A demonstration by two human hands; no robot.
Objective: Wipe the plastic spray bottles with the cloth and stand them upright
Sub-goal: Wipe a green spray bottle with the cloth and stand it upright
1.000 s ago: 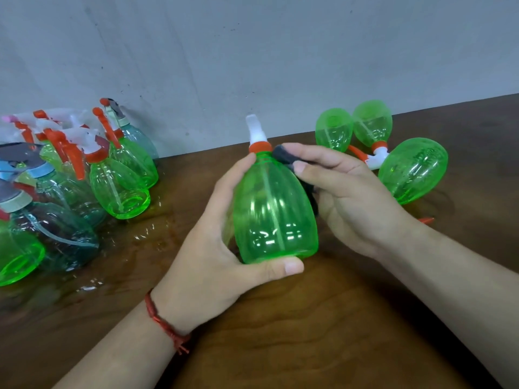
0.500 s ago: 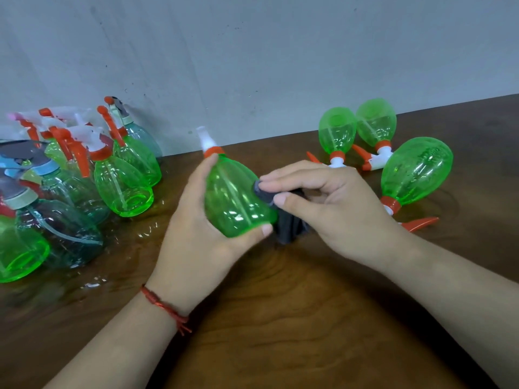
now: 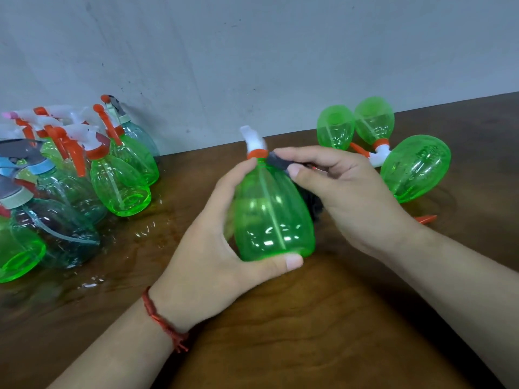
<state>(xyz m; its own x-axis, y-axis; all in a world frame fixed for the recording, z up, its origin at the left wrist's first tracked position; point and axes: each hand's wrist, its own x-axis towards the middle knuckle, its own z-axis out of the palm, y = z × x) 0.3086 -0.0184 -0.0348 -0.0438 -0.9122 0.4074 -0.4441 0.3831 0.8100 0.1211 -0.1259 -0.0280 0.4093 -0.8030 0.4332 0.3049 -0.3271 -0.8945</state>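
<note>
While the left hand (image 3: 207, 248) wraps its grip round the green spray bottle (image 3: 272, 214) over the tabletop (image 3: 309, 332), nozzle pointing away, the right hand (image 3: 345, 197) pinches a dark cloth (image 3: 278, 161) against its neck. Upright bottles (image 3: 120, 186) crowd the left; three fallen bottles (image 3: 415, 169) lie at right.

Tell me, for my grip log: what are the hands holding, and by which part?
The left hand grips the green spray bottle around its body, thumb at the base. The right hand pinches the dark cloth against the bottle's neck.
</note>
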